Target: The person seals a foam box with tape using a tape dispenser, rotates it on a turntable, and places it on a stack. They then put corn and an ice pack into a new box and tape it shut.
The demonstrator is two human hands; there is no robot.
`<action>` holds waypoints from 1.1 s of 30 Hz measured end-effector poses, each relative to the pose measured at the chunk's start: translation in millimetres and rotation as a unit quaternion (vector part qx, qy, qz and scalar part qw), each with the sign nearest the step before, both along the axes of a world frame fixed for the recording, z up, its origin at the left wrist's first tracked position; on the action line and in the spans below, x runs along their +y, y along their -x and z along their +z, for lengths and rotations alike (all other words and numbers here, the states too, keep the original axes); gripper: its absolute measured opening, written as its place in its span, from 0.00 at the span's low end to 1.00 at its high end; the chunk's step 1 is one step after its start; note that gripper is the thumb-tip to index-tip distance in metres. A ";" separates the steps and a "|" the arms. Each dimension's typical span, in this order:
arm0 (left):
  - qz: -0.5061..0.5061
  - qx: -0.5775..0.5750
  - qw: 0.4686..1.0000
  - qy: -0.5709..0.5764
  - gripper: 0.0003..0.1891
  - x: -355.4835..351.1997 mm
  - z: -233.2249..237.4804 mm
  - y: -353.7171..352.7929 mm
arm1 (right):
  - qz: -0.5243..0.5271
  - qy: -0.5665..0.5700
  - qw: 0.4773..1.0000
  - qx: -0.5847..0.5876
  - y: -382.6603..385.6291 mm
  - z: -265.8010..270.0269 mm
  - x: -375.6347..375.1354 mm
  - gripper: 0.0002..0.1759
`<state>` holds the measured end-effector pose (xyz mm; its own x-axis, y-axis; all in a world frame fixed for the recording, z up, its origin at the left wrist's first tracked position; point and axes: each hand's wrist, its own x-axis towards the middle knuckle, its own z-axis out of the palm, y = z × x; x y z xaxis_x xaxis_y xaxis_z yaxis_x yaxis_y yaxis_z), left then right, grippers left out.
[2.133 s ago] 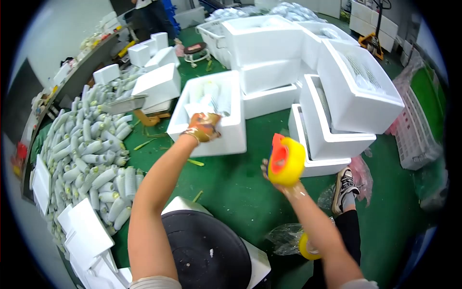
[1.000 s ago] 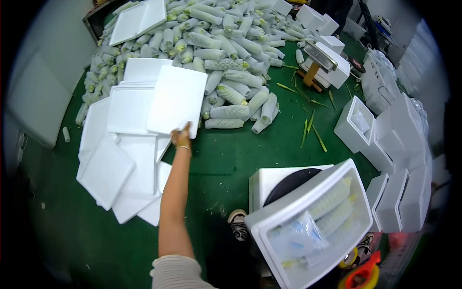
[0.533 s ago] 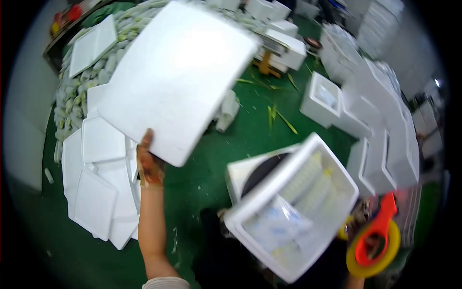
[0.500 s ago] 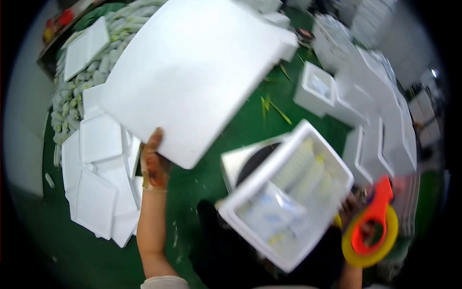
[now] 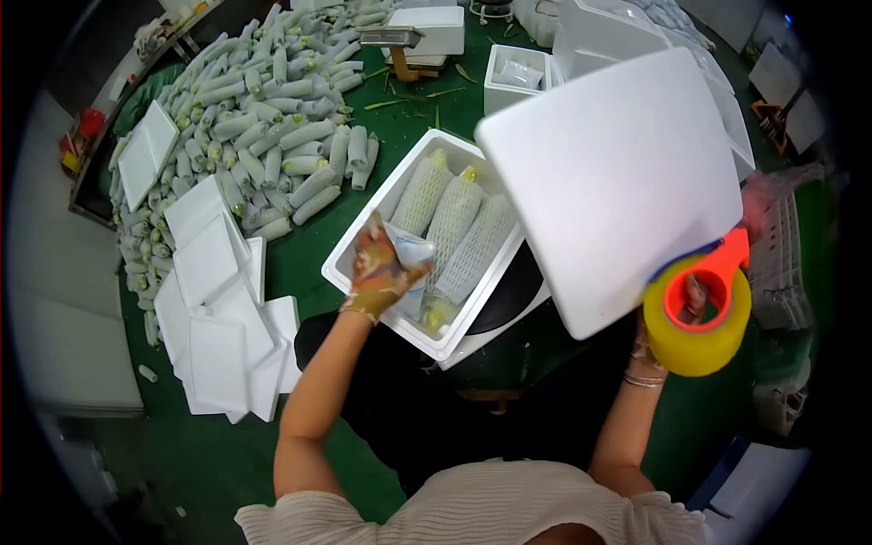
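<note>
A white foam box sits tilted in front of me, with several long vegetables in white foam net sleeves lying side by side in it. My left hand, in a stained glove, is over the box's near left part with thumb and fingers apart, right at a clear and blue ice pack. My right hand has its fingers through the orange handle of a tape dispenser loaded with a wide yellow roll. That hand also carries a white foam lid, raised over the box's right side.
Under the box is a round black seat or plate on a white base. White lids lie stacked at left, beside a large heap of sleeved vegetables. A scale stands behind; foam boxes line the back right.
The lid has passed from my left hand to the right side, by the tape dispenser. My left hand has come to the box, which now sits farther forward. My view has shifted.
</note>
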<state>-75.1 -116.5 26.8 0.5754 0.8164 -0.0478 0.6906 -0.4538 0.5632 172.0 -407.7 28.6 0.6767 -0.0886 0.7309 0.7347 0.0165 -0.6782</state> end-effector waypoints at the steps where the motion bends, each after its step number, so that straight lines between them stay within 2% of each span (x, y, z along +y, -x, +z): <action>1: 0.029 0.085 0.995 0.035 0.62 -0.2 -20.8 -2.8 | 0.201 -0.141 0.961 0.130 16.5 30.5 -4.7 0.13; 3: 0.060 0.088 0.994 0.018 0.61 9.1 -41.7 -13.5 | 0.386 -0.276 0.845 0.247 14.7 32.0 -28.2 0.13; 4: 0.092 0.088 0.992 0.008 0.61 13.4 -42.9 -17.5 | 0.369 -0.329 0.810 0.316 -2.8 5.0 -52.3 0.11; 5: 0.093 0.094 0.991 0.007 0.61 14.6 -33.5 -19.4 | 0.334 -0.334 0.815 0.335 -10.1 -16.5 -63.9 0.10; 6: 0.114 -0.007 0.987 0.116 0.59 16.3 -18.4 -20.3 | 0.299 -0.339 0.819 0.354 -17.2 -37.7 -75.6 0.10; 7: 0.132 -0.110 0.961 0.216 0.58 22.0 -6.9 -22.6 | 0.263 -0.343 0.821 0.373 -20.8 -48.1 -81.0 0.09; 8: 0.200 -0.242 0.907 0.282 0.54 30.7 -21.5 -22.6 | 0.269 -0.306 0.838 0.364 -24.9 -57.1 -85.5 0.09; 9: 0.221 -0.314 0.874 0.297 0.51 32.0 -13.1 -21.7 | 0.273 -0.264 0.854 0.356 -21.8 -49.1 -85.0 0.10; 11: 0.206 -0.275 0.868 0.358 0.48 29.0 9.1 -12.1 | 0.265 -0.313 0.832 0.374 -0.3 11.5 -50.5 0.05; 12: 0.193 -0.203 0.903 0.324 0.51 18.4 20.5 -12.4 | 0.270 -0.317 0.829 0.373 -4.1 13.5 -49.4 0.04; 13: 0.214 -0.145 0.924 0.283 0.47 17.2 9.5 -8.5 | 0.273 -0.322 0.825 0.376 -9.8 5.7 -51.8 0.04; 14: 0.183 0.021 0.973 0.140 0.43 19.3 -5.1 -0.5 | 0.275 -0.327 0.820 0.379 -15.6 -2.0 -54.2 0.04; 15: 0.143 0.185 0.972 -0.009 0.40 20.2 -13.2 5.6 | 0.339 -0.330 0.792 0.386 -36.2 -25.9 -67.3 0.07; 16: 0.074 0.276 0.956 -0.061 0.32 12.3 -0.3 1.2 | 0.399 -0.331 0.762 0.388 -44.4 -31.2 -69.0 0.11; 17: 0.073 0.274 0.957 -0.063 0.32 12.3 -4.5 0.3 | 0.400 -0.333 0.762 0.385 -44.9 -37.7 -68.2 0.11; 19: 0.046 0.192 0.929 -0.314 0.31 16.3 -29.8 1.2 | 0.339 -0.308 0.795 0.398 -42.0 -28.3 -51.4 0.10; 20: 0.021 0.185 0.919 -0.347 0.23 27.4 -70.3 4.1 | 0.384 -0.293 0.785 0.389 -46.1 -31.4 -50.7 0.09; 21: 0.020 0.182 0.920 -0.347 0.23 26.0 -70.7 -4.4 | 0.383 -0.293 0.786 0.387 -45.7 -35.1 -42.6 0.09; 22: 0.041 0.160 0.954 -0.251 0.20 22.6 -69.8 -18.7 | 0.321 -0.197 0.876 0.302 -41.6 -37.0 -29.4 0.10; 23: 0.060 0.133 0.977 -0.153 0.17 20.2 -68.9 -30.6 | 0.280 -0.109 0.926 0.229 -36.8 -35.3 -13.3 0.12; 24: 0.054 0.166 0.968 -0.182 0.12 21.8 -73.2 -37.4 | 0.222 -0.030 0.963 0.151 -31.3 -31.9 3.5 0.14; 25: 0.054 0.162 0.969 -0.182 0.12 23.6 -71.4 -34.3 | 0.194 0.035 0.976 0.097 -17.3 -25.7 23.2 0.16; 26: 0.029 0.089 0.986 -0.138 0.13 29.5 -66.9 -23.7 | 0.293 -0.085 0.922 0.236 -5.7 -35.5 36.0 0.17; 27: 0.002 0.015 0.995 -0.097 0.14 42.5 -59.8 -10.4 | 0.379 -0.204 0.826 0.363 5.9 -42.5 50.2 0.17; 28: 0.039 -0.018 0.986 -0.163 0.16 83.7 -89.7 33.4 | 0.376 -0.211 0.829 0.356 27.1 -34.9 67.0 0.17; 29: 0.073 -0.053 0.970 -0.225 0.18 131.3 -117.1 73.7 | 0.429 -0.276 0.745 0.429 53.7 -25.0 86.3 0.19; 30: 0.101 -0.215 0.971 -0.015 0.17 126.4 -37.4 85.6 | 0.475 -0.333 0.648 0.494 80.1 -16.1 103.1 0.21; 31: 0.087 -0.396 0.912 0.066 0.18 144.6 -3.8 118.3 | 0.513 -0.380 0.539 0.549 101.6 -11.1 115.2 0.23; 32: 0.187 -0.358 0.915 0.016 0.18 153.9 40.0 136.9 | 0.492 -0.345 0.565 0.565 119.3 -38.2 132.3 0.24; 33: 0.206 -0.303 0.926 -0.092 0.18 151.2 78.1 132.5 | 0.472 -0.309 0.587 0.581 132.4 -65.2 147.9 0.25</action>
<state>-207.5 34.7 105.0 0.0889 0.9348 0.3440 0.4095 -0.3491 0.8429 39.6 -259.8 -36.6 0.6480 0.7206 -0.2467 -0.7513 0.5515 -0.3625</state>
